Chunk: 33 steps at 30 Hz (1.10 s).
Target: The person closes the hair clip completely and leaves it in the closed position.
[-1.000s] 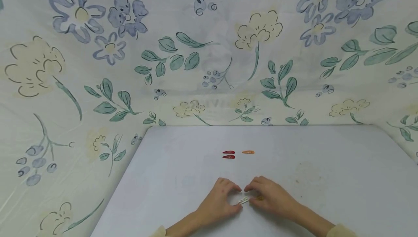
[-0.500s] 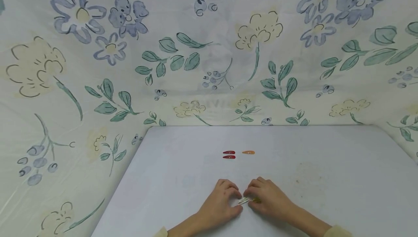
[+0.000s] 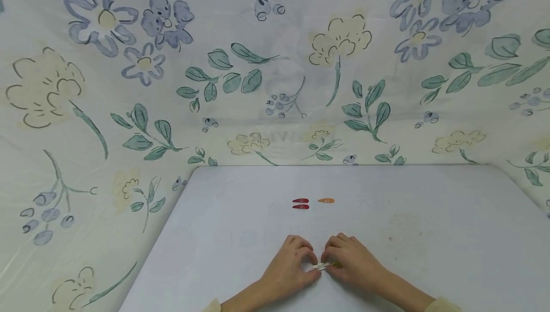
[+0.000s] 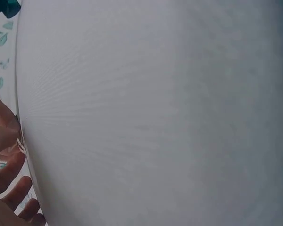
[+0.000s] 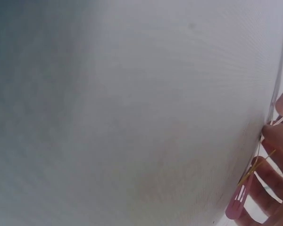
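Note:
Near the front of the white table, my left hand (image 3: 285, 270) and right hand (image 3: 355, 262) meet over a small bunch of thin white hair clips (image 3: 320, 266). Left thumb and fingertips pinch the left end of the bunch; the right thumb and fingers grip its right side. Something yellow (image 3: 337, 264) shows under my right fingers. In the right wrist view a pink snap hair clip (image 5: 237, 205) and a yellow clip (image 5: 247, 177) stick out by the right fingers. How the clips overlap is hidden by the fingers.
Two red hair clips (image 3: 301, 203) lie one above the other farther back on the white table (image 3: 240, 216). An orange hair clip (image 3: 326, 200) lies to their right. Floral cloth (image 3: 275, 87) hangs behind the table and down the left side.
My right fingertips have drawn slightly closer to the left hand. The white clips have turned from a slant to nearly level. The red and orange clips lie as before.

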Available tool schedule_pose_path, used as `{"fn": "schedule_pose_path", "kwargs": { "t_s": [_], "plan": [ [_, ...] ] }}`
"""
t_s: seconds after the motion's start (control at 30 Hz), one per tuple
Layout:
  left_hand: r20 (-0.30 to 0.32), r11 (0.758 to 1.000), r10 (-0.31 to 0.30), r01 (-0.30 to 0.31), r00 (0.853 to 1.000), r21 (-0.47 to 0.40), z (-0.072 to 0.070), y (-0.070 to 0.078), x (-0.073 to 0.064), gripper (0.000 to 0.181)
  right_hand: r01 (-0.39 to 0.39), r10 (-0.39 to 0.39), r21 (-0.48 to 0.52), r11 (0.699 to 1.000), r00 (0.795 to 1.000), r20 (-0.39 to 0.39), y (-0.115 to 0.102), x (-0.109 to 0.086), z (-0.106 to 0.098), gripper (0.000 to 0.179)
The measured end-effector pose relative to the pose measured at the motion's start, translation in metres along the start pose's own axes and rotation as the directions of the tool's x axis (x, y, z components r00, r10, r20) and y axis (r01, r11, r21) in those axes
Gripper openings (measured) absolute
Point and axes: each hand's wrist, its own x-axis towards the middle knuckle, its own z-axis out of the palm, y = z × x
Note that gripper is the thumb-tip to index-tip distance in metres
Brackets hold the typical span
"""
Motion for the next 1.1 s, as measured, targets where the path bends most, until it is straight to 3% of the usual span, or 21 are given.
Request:
{"fn": "schedule_pose_path", "kwargs": {
  "t_s": [0.43,0.87,1.1],
  "plan": [
    [-0.01,1.0,0.0,-0.001,1.0,-0.001,-0.0018,-0.0002,0.0014,0.008,0.037,-0.038,-0.039,0.999,0.999,-0.024,0.0,0.0006,-0.0001,0.011],
    [0.016,1.0,-0.012,0.012,1.0,-0.013,-0.0062,0.0002,0.004,0.008,0.023,-0.023,-0.022,0.999,1.0,-0.02,-0.0011,0.002,-0.0016,0.011],
    [0.0,1.0,-0.003,0.003,1.0,-0.019,-0.0069,0.0016,0.0045,0.006,0.01,-0.011,-0.027,1.0,0.999,-0.043,-0.0021,0.0019,-0.0013,0.013]
  ]
}}
